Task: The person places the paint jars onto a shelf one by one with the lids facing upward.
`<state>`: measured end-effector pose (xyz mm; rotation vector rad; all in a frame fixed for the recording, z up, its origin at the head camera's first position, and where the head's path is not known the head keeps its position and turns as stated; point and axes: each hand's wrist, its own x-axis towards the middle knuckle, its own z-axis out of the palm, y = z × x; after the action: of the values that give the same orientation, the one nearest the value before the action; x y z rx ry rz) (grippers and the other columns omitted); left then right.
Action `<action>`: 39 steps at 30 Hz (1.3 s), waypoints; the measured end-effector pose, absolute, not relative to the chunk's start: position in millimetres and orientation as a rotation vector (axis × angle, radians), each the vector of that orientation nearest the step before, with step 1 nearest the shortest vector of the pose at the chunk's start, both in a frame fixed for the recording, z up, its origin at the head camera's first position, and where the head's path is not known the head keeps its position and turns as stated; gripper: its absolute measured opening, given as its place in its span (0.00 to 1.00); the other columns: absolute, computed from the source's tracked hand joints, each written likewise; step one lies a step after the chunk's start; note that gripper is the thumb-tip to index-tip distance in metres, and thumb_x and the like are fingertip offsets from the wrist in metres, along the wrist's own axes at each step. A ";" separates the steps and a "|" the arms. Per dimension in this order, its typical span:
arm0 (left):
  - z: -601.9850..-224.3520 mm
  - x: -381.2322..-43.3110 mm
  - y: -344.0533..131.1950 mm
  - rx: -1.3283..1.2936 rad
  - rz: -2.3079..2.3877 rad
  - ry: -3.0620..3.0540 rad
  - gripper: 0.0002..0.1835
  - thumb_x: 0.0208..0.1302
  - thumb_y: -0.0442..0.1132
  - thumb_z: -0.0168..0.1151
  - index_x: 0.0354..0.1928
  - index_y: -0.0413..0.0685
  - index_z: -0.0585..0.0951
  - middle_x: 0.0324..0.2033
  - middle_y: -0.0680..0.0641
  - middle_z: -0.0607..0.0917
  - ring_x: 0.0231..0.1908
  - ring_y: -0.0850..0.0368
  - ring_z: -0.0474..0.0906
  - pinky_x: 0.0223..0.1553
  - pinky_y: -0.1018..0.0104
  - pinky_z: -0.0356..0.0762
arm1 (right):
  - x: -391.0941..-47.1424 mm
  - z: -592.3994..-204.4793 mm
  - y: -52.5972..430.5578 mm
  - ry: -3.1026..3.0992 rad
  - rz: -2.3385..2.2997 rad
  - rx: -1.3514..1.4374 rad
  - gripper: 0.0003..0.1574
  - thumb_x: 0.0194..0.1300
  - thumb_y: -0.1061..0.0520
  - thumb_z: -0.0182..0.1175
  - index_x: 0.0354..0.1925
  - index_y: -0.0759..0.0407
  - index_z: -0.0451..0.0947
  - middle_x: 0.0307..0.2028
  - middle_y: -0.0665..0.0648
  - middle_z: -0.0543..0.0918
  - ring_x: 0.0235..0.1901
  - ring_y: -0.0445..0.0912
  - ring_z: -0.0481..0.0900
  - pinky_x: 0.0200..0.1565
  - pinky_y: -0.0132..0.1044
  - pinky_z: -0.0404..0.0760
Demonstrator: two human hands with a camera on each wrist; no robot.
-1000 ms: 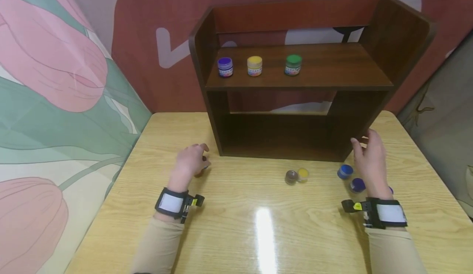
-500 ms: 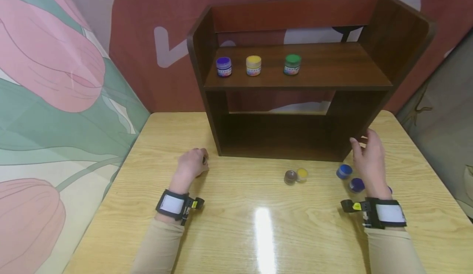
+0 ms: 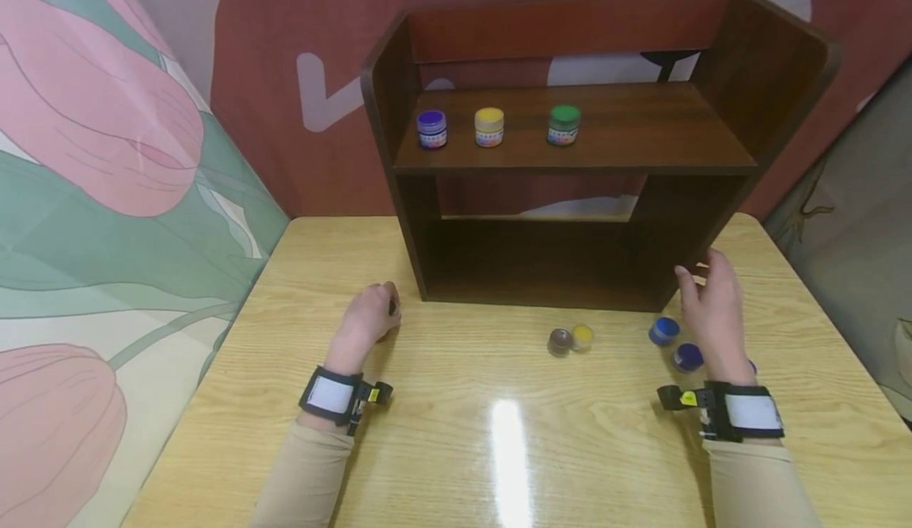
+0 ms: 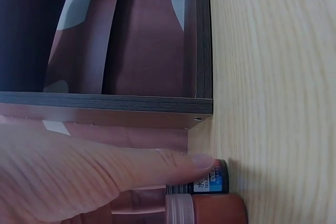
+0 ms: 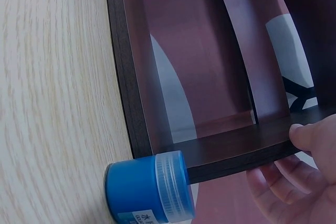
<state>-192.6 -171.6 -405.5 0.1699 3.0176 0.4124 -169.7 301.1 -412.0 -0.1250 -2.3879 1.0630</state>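
My left hand [image 3: 365, 319] is at the table beside the shelf's left foot, its fingers curled round a small dark paint jar [image 4: 211, 180]. In the left wrist view one finger lies along that jar's label, and an orange-brown paint jar [image 4: 220, 209] stands right beside it. At the other side my right hand [image 3: 715, 316] grips the front edge of the brown wooden shelf [image 3: 655, 120], thumb on the inner face and fingers outside. Close by that hand stand a blue paint jar [image 3: 664, 331] and a dark blue one [image 3: 688, 358]; another is mostly hidden behind the wrist.
On the upper board stand a purple jar [image 3: 431, 130], a yellow jar [image 3: 488, 127] and a green jar [image 3: 564, 125]. A brown jar [image 3: 560, 343] and a second yellow jar [image 3: 583, 338] sit together on the wooden table [image 3: 427, 433]. Patterned cloth hangs behind.
The left fingers have closed in round the dark jar, and that hand has settled slightly. The right hand keeps its grip on the shelf.
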 end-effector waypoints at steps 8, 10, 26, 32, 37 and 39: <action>-404.9 -191.9 -170.4 0.179 0.505 3.023 0.13 0.54 0.31 0.70 0.41 0.37 0.79 0.35 0.41 0.80 0.35 0.48 0.78 0.39 0.56 0.81 | -169.4 -410.6 301.2 -2.383 1.074 -0.108 0.29 0.74 0.54 0.48 0.65 0.71 0.64 0.57 0.74 0.73 0.55 0.67 0.73 0.50 0.65 0.75; -404.9 -192.1 -170.6 0.180 0.521 3.026 0.14 0.54 0.32 0.70 0.42 0.37 0.80 0.36 0.40 0.81 0.37 0.47 0.79 0.41 0.55 0.81 | -169.1 -410.5 301.4 -2.389 1.073 -0.109 0.29 0.74 0.54 0.48 0.65 0.70 0.63 0.57 0.73 0.73 0.55 0.66 0.73 0.50 0.65 0.75; -396.8 -190.0 -176.4 0.329 0.771 3.092 0.19 0.51 0.20 0.65 0.46 0.40 0.84 0.43 0.36 0.83 0.45 0.41 0.80 0.49 0.49 0.81 | -168.4 -411.4 301.4 -2.401 1.082 -0.110 0.30 0.74 0.53 0.48 0.66 0.69 0.62 0.58 0.73 0.72 0.56 0.66 0.72 0.52 0.65 0.75; -389.4 -188.1 -179.1 0.423 0.848 3.049 0.18 0.53 0.23 0.67 0.48 0.38 0.85 0.47 0.36 0.83 0.47 0.42 0.81 0.49 0.50 0.82 | -168.5 -411.1 301.8 -2.402 1.078 -0.111 0.29 0.74 0.53 0.48 0.66 0.69 0.62 0.58 0.73 0.73 0.56 0.67 0.72 0.52 0.65 0.75; -381.5 -186.1 -179.5 0.506 0.870 3.033 0.20 0.54 0.28 0.70 0.51 0.41 0.84 0.49 0.38 0.83 0.47 0.44 0.81 0.50 0.50 0.81 | -168.2 -410.7 301.5 -2.404 1.084 -0.113 0.30 0.75 0.53 0.48 0.66 0.69 0.62 0.58 0.74 0.72 0.56 0.67 0.72 0.52 0.65 0.75; -378.8 -185.6 -179.2 0.549 0.900 3.024 0.20 0.55 0.29 0.70 0.52 0.42 0.84 0.49 0.39 0.83 0.47 0.45 0.81 0.50 0.50 0.81 | -168.1 -410.7 301.5 -2.403 1.082 -0.111 0.29 0.74 0.53 0.48 0.66 0.70 0.62 0.57 0.74 0.73 0.56 0.67 0.72 0.51 0.65 0.75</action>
<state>-185.6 -179.2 -378.8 0.5492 3.0237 0.8998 -168.1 301.5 -410.7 -0.1111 -2.4026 1.0823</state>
